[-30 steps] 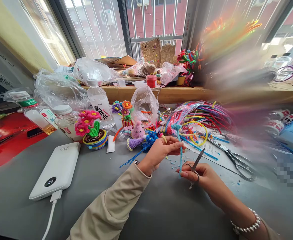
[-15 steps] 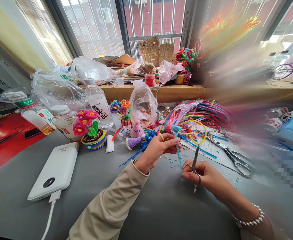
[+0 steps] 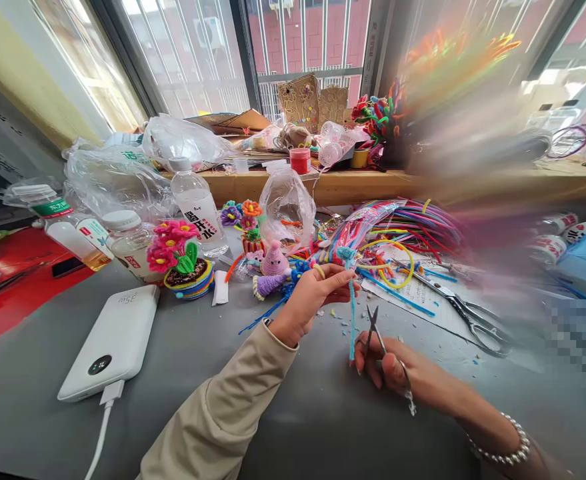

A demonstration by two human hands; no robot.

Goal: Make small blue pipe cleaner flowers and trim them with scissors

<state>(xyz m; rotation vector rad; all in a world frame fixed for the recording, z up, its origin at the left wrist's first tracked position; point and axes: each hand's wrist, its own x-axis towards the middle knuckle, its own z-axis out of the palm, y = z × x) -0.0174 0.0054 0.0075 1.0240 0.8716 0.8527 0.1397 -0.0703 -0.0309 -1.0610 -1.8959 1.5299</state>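
My left hand pinches a teal pipe cleaner near its curled top and holds it upright over the grey table. My right hand grips small scissors with the blades parted and pointing up, just right of the pipe cleaner's lower end. Small teal trimmings lie on the table under the hands.
A white power bank with its cable lies at the left. Bottles, a pipe-cleaner flower pot, small figures, plastic bags, a pile of coloured pipe cleaners and large scissors crowd the table's back. The right side is blurred.
My right hand has dropped lower and nearer, and the small scissors have opened. The left hand and pipe cleaner have shifted slightly left.
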